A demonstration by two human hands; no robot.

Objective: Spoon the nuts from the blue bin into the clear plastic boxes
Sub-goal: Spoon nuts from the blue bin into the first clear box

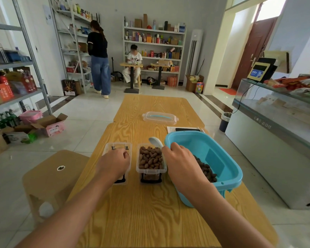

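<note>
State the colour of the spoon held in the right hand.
White: the spoon in the right hand shows best in the head view.

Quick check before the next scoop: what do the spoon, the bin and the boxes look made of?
Spoon: glossy white, ceramic or hard plastic; the sheen alone cannot settle it.
Bin: blue moulded plastic, smooth with a soft sheen.
Boxes: thin clear plastic; the nuts show through the walls.
</note>
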